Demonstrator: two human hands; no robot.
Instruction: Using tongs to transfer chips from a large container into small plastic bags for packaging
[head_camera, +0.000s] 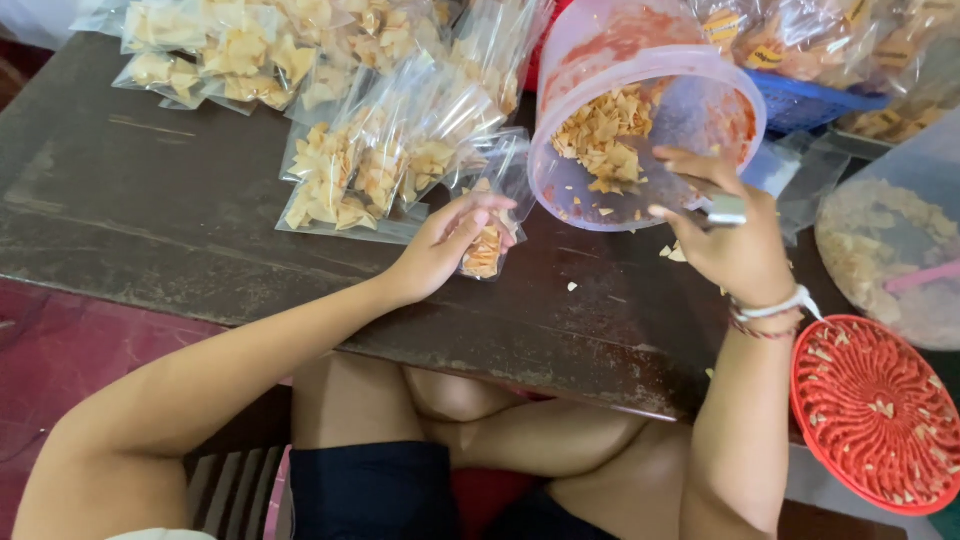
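The left hand (450, 240) is gripping a small bag (487, 240) at table (150, 210) centre; the right hand (725, 235) is clutching a scoop inside the tilted tub (640, 130). Chips (600, 135) could be spilling past the bag's narrow mouth.

You are looking at yellow-orange chips (600, 140) in a clear tub (690, 110) smeared red. The tabletop (150, 200) is showing dark brown. A red lid (878, 415) is showing a swirly pattern.

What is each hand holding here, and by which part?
Left hand holds a small clear plastic bag of chips near its open top. Right hand reaches into the tilted clear plastic tub; its grip is unclear.
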